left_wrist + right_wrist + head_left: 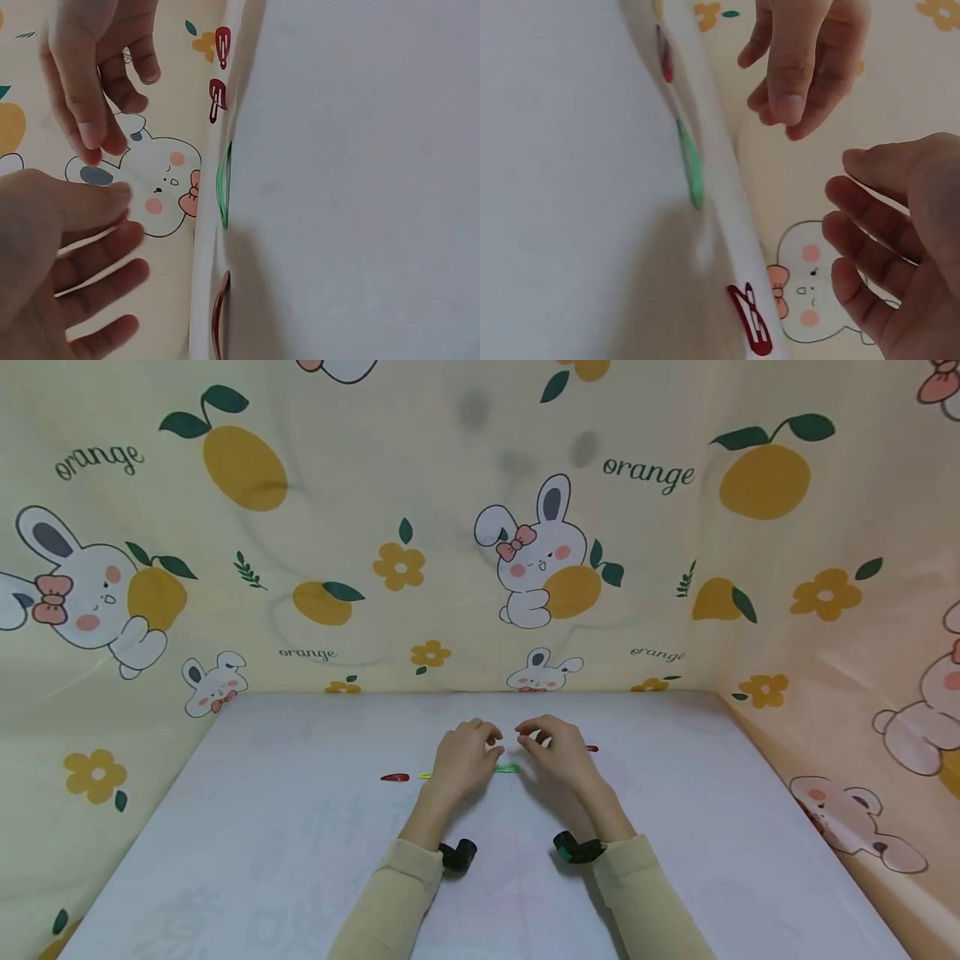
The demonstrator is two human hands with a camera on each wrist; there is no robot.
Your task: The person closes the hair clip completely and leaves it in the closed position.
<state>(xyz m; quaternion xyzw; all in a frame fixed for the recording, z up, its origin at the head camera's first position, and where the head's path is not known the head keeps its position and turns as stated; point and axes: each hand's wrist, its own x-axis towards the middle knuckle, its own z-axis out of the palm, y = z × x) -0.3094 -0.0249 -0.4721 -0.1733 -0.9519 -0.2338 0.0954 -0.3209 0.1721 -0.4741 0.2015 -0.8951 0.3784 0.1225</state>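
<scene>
Your left hand and right hand hover empty, fingers loosely bent, presumably so as not to disturb the green clip, which lies at six o'clock from their gap.

Cream backdrop with cartoon rabbits, oranges and flowers behind a whitish table, in soft light.

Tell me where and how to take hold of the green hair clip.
Probably best to pinch the green hair clip across its long edges near the broader end, coming from above with the right hand. It lies long and low on the table, broader end to the right; in the head view that end shows clear, while the left hand crowds the other side.
</scene>
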